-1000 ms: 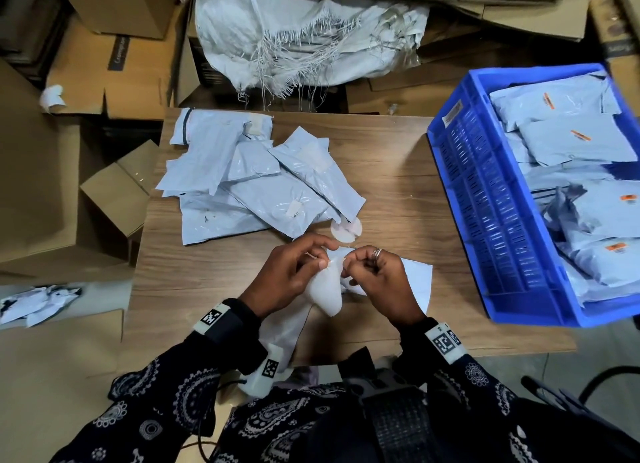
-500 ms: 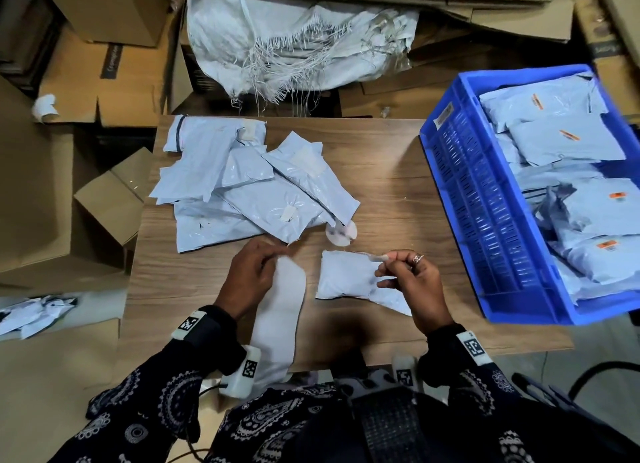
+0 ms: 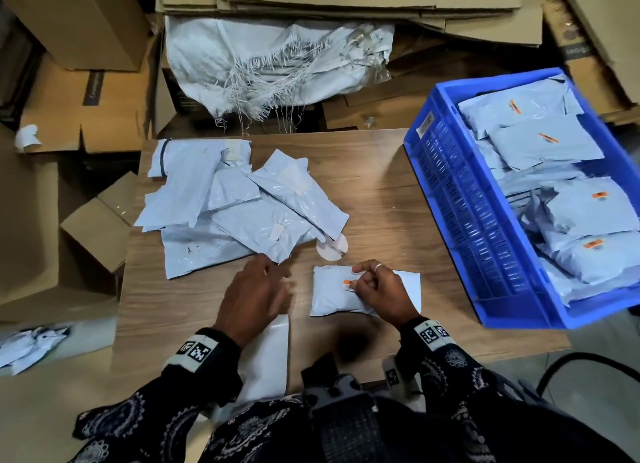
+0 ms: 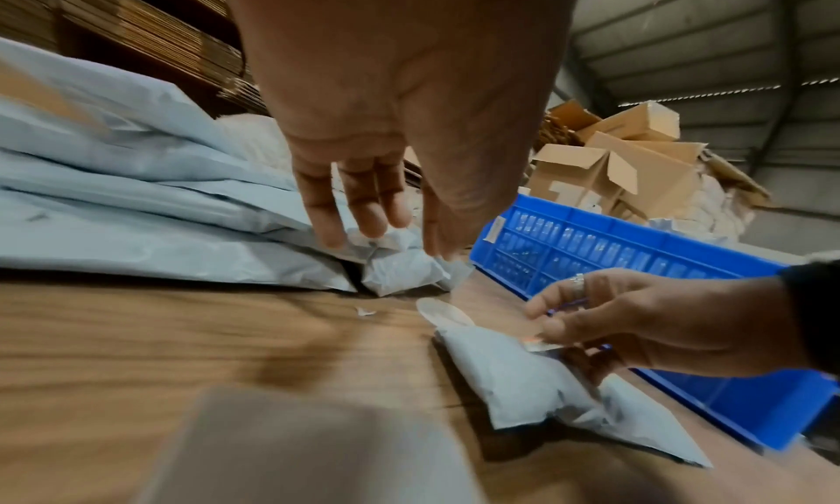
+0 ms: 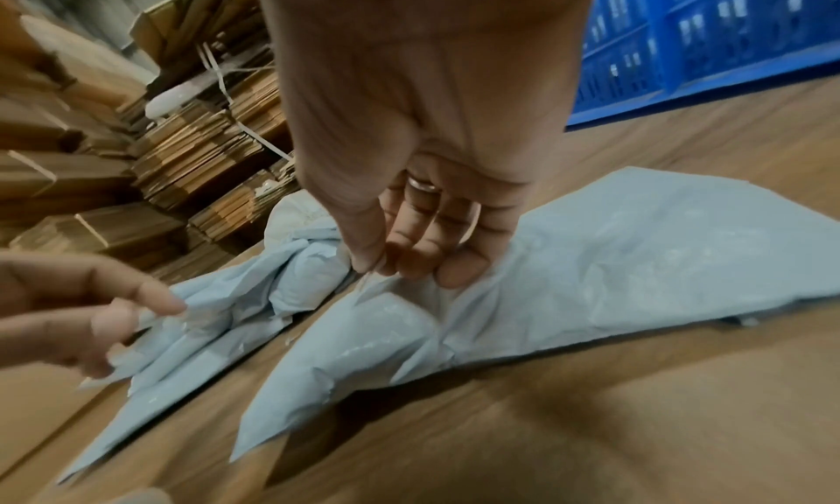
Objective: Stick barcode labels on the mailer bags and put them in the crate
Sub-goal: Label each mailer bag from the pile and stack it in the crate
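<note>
Right hand: palm down over the small pale grey plastic mailer bag lying flat on the wood-grain table. Thumb and forefinger pinched on a small white barcode label with an orange end, held at the bag's upper face; the other fingers are curled under, ring visible. Whether the label is already stuck down cannot be told.

Left hand: hovers palm down just left of that bag, fingers straight and slightly spread, holding nothing, motion-blurred. Fingertips point toward the heap of unlabelled pale grey mailer bags lying just ahead of it. A long white strip of backing paper lies under its wrist, running off the near table edge.

Blue slotted plastic crate: right of the right hand, on the table's far-right corner, holding labelled bags. A small white round disc lies between the heap and the right hand.
</note>
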A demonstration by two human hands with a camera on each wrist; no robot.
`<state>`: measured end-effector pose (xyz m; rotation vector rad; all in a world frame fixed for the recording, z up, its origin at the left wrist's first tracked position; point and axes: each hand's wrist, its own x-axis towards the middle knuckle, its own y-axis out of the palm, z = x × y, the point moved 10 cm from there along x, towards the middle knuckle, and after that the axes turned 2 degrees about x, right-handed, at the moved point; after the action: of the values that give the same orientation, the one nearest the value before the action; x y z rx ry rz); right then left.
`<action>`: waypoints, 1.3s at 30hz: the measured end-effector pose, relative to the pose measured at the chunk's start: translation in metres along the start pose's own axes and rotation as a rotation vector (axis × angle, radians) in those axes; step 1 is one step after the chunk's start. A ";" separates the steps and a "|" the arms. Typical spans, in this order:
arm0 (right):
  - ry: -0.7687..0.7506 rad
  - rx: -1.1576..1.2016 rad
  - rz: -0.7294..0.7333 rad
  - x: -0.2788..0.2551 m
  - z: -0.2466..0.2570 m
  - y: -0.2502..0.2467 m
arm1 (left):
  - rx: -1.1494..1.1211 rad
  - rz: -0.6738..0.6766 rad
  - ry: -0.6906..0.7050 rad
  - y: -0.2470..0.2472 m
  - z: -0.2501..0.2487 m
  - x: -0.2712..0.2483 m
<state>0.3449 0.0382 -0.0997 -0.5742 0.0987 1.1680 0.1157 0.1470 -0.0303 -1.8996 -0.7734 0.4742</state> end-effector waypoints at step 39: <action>0.107 -0.391 0.083 0.033 -0.032 -0.003 | 0.142 0.410 0.265 0.104 -0.050 0.020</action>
<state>0.3679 0.0496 -0.1378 -0.9863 -0.0163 1.2457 0.1928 0.0964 -0.1019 -1.9379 -0.1696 0.4994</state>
